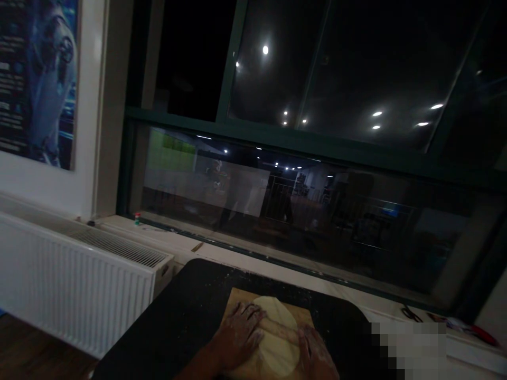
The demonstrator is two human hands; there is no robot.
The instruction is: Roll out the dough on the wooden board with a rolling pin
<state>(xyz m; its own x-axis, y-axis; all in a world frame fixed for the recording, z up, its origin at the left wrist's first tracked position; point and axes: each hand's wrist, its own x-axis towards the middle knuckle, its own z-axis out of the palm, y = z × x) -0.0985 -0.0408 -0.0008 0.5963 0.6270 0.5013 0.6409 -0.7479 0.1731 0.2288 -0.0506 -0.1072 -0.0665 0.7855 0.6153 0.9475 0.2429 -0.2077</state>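
A flattened round of pale dough (279, 361) lies on a wooden board (233, 300). Across the dough runs a thin wooden rolling pin (280, 331), slightly tilted in view. My left hand (240, 333), dusted with flour, covers the pin's left end with its fingers over it. At the other end, my right hand (316, 354) is also floury and holds the pin from the right. Both pin ends are hidden under the hands.
The board rests on a black table (158, 316) with scattered flour. A white radiator (79, 279) stands at the left. Behind the table is a windowsill (245, 258) under dark windows; black-handled scissors (412, 313) lie on its right part.
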